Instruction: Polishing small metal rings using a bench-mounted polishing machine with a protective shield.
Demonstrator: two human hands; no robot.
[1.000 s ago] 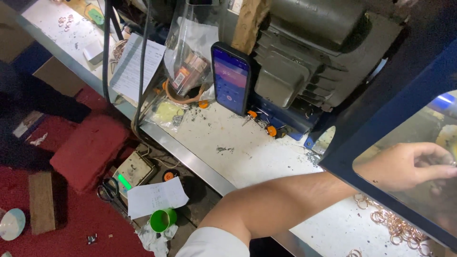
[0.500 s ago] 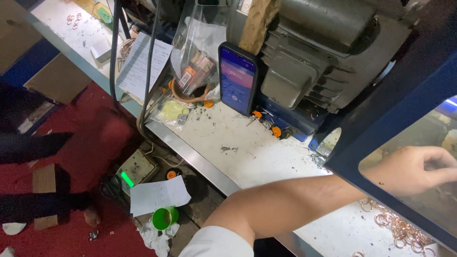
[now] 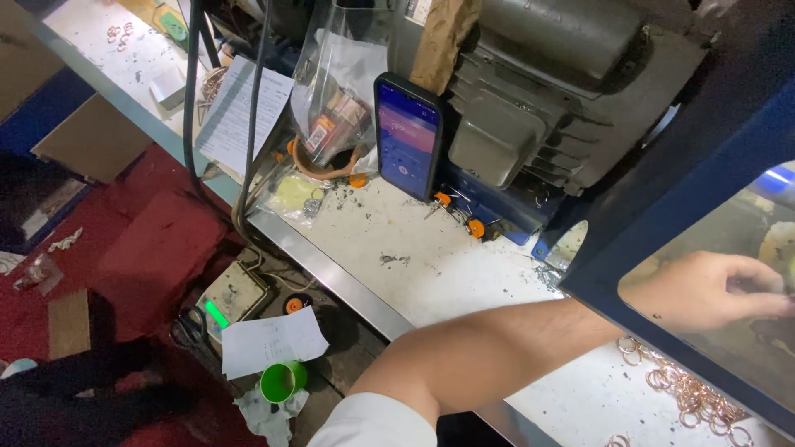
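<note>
Right hand (image 3: 704, 290) at right edge of frame, reached in behind a scratched clear guard panel (image 3: 704, 248) set in a dark blue machine frame (image 3: 662, 182); fingers curled together, tips pointing right, possibly pinching something small, but haze of the panel hides whether anything is clamped. Left hand not in frame. Bare forearm (image 3: 497, 356) crossing lower centre, white sleeve (image 3: 373, 426) at bottom edge. Nearest loose work: heap of small copper-coloured metal rings (image 3: 696, 397) on the white speckled counter (image 3: 431, 265), lower right, just below the hand and partly under the panel. Judged handling: rings light, stiff, smooth, thin; likely to slide and to tangle or hook into each other in the heap, not fragile. Best taken singly by pinching across the rim between thumb and forefinger, or by hooking a fingertip through the hole; scooping would bring several at once. Further rings of the same kind at upper left of frame on the counter (image 3: 120, 35). Centre top: grey ribbed electric motor (image 3: 563, 91), dark smartphone with lit screen (image 3: 408, 136) propped upright against it, clear plastic bag of small parts (image 3: 335, 99) to its left, printed paper sheet (image 3: 240, 112) beside black cables (image 3: 195, 99). Lower left, on the floor: green plastic cup (image 3: 283, 382), scissors (image 3: 189, 329), loose paper slip (image 3: 272, 341), red mat (image 3: 157, 248).
</note>
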